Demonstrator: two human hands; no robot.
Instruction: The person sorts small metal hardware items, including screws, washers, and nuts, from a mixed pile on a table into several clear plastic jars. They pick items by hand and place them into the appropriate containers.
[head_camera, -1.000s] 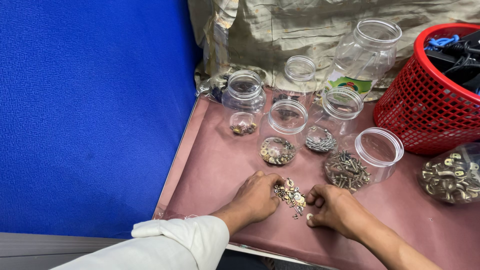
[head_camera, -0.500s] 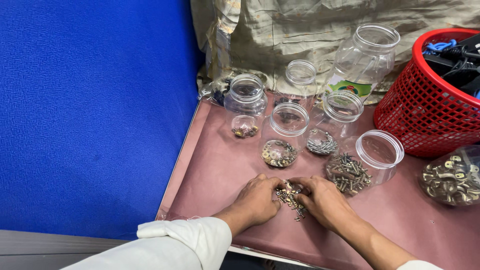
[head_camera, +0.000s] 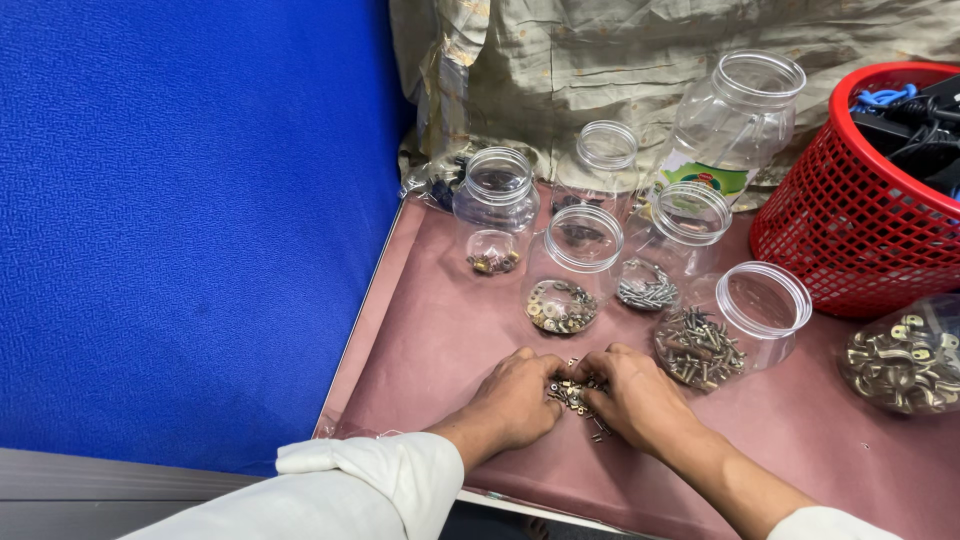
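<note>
Cupping a small hardware heap (head_camera: 575, 393), left hand (head_camera: 515, 400) and right hand (head_camera: 640, 398) curl fingers around it, no clear long axis

Since a second ago the left hand (head_camera: 515, 405) and right hand (head_camera: 635, 395) draw together, fingertips now nearly meeting over the small metal parts (head_camera: 572, 392), which sit bunched tighter between them.

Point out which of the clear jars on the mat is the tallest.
The big jar at the back, beside the red basket. It stands well above the other jars, looks empty, and is the only one with a green label.
</note>
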